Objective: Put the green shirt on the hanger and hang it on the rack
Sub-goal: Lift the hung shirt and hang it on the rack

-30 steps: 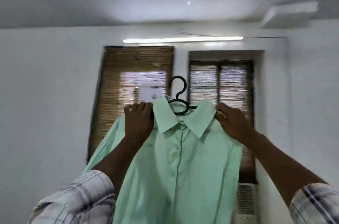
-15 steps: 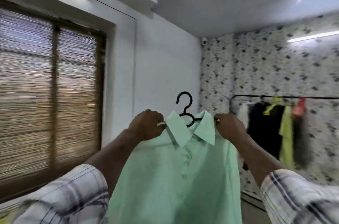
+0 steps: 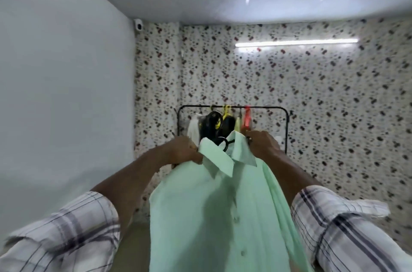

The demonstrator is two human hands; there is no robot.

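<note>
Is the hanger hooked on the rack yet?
No: left hand and right hand hold the green shirt, its hanger below the rack rail.

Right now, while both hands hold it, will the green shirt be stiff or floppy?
Probably floppy: the green shirt hangs in loose folds. Likely light: the left hand and right hand hold it raised by its shoulders.

Hanger point(image 3: 225, 148): only black hook and neck show above collar; arms hidden inside green shirt point(image 3: 211, 216).
Green shirt: hem and lower front cut off by bottom edge.
Left hand point(image 3: 182, 149), right hand point(image 3: 263, 143): fingertips buried in shirt shoulders, grip detail hidden.
Rack point(image 3: 263, 107): lower frame hidden behind hands and shirt.
Hung garments point(image 3: 227, 124): small, blurred, kinds unclear.
Plaid sleeves point(image 3: 66, 233): motion-blurred, cut by bottom edge.
</note>
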